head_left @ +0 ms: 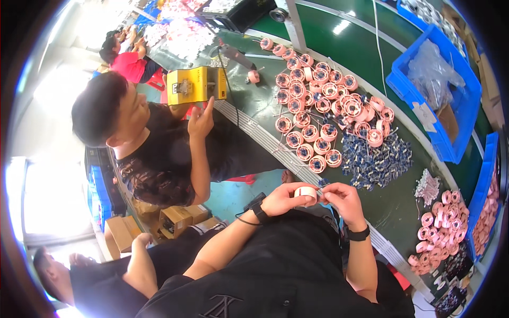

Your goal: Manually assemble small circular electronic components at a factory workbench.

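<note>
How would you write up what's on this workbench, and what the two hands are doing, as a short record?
Left hand: holds a pale round part
Right hand: fingers close beside that part; exact grip unclear
Surface: green bench
Beyond the hands: pink round assemblies, heap of small blue pieces
To the right: pile of pink parts
Upper right: blue bin with a clear plastic bag
To the left: co-worker with a raised hand near a yellow box

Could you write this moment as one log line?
left hand: holds pink round part | right hand: close beside it, grip unclear | green bench: pink assemblies, small blue parts
</note>
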`<state>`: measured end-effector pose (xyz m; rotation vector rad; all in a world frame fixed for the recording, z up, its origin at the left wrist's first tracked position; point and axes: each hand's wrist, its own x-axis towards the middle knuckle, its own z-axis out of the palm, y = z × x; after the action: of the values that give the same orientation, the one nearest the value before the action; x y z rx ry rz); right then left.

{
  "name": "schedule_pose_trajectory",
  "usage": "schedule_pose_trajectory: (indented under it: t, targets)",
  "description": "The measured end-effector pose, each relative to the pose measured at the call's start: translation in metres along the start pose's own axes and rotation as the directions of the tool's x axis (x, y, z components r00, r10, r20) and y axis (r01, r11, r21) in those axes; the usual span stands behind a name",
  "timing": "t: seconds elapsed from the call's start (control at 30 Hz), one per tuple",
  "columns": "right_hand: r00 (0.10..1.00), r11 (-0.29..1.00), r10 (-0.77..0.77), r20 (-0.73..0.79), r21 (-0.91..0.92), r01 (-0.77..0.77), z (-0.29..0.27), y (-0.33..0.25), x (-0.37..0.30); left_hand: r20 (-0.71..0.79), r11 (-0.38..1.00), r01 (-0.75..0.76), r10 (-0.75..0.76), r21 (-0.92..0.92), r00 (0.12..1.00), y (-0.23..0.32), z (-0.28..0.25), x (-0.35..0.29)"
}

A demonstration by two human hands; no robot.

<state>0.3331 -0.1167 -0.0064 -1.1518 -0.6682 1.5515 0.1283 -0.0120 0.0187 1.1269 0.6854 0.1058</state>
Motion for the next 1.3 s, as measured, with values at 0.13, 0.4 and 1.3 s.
schedule_pose_trajectory:
  t: [0.13,0.4,1.3]
  targets:
    - [0.993,0.946,0.0,0.12,0.323,-0.039,0.005,-0.018,-0.002,0.067,0.981,0.004,0.009,-0.194,0.998,0.001,-0.003,-0.002]
    - [0.99,0.942,-0.132,-0.038,-0.316,0.114,0.013,-0.026,-0.004,0.118,0.867,-0.013,0.082,-0.497,0.99,0.002,0.004,-0.008]
    - [0.996,0.853,-0.007,-0.088,0.519,0.051,0.025,-0.009,-0.008,0.044,0.586,0.086,-0.085,-0.806,0.995,-0.002,-0.006,-0.012]
